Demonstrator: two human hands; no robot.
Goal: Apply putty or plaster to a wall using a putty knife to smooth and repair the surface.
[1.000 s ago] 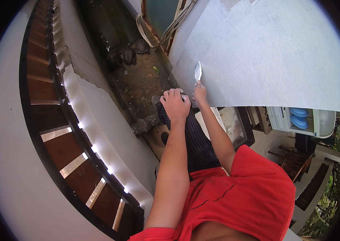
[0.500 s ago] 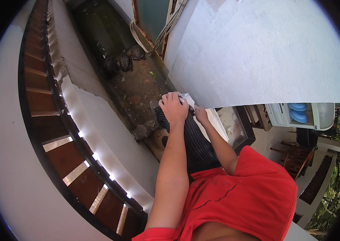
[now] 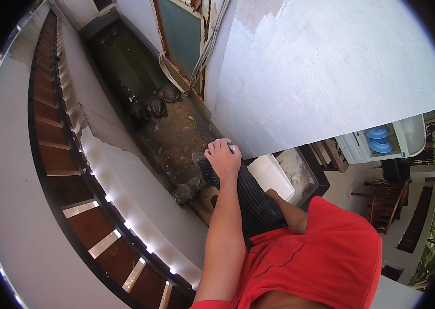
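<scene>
My left hand (image 3: pixel 223 158) rests by the knee of my dark striped trousers (image 3: pixel 256 206). Its fingers are curled, and a small pale grey thing (image 3: pixel 232 148) shows at the thumb side, too little of it to name. My right forearm (image 3: pixel 292 213) bends down behind the thigh; the fingers of that hand are hidden by the leg. Beside the thigh, close to the right wrist, lies a white rectangular tray or board (image 3: pixel 270 176).
Several dark turtles (image 3: pixel 156 107) sit at the edge of a murky pool (image 3: pixel 125 56). A low white wall (image 3: pixel 135 180) runs along the left, a painted wall (image 3: pixel 325 72) on the right. Beyond are a dark-rimmed bed (image 3: pixel 316 177), blue plates (image 3: pixel 379 139) and a wooden chair (image 3: pixel 382 206).
My right hand has left the silvery-white thing beside my left hand and dropped behind the thigh. Most of that thing is out of sight. The view has shifted, so the scene sits lower.
</scene>
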